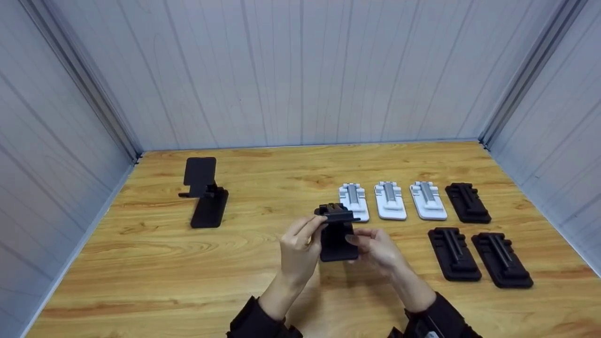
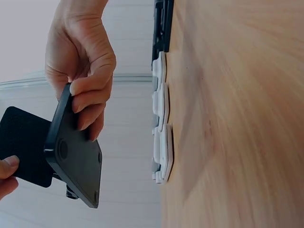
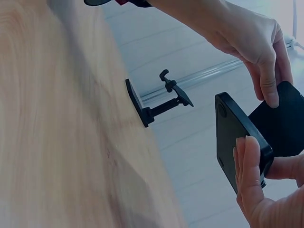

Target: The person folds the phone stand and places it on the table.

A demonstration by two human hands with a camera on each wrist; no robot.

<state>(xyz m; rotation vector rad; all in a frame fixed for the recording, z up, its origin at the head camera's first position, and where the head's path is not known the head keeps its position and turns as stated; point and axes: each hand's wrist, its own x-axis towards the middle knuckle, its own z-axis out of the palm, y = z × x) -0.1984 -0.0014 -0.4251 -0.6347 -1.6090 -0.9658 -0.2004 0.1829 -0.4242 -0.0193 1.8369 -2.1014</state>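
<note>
A black folding phone stand (image 1: pixel 338 249) is held above the table, partly unfolded with its plate raised off its base. My left hand (image 1: pixel 299 249) pinches the plate (image 3: pixel 285 121) by its edge. My right hand (image 1: pixel 381 249) grips the base, thumb on one side and fingers on the underside. Small round pads show on that underside in the left wrist view, where the right hand (image 2: pixel 83 61) is seen whole and only the left fingertips (image 2: pixel 5 175) enter at the edge. The stand's hinge is mostly hidden in the wrist views.
At the left, an unfolded black stand (image 1: pixel 210 209) stands on the wooden table (image 1: pixel 155 263). Three folded white stands (image 1: pixel 390 206) lie in a row behind my right hand, beside three folded black ones (image 1: pixel 454 253). Pale panel walls (image 1: pixel 300 75) enclose the table.
</note>
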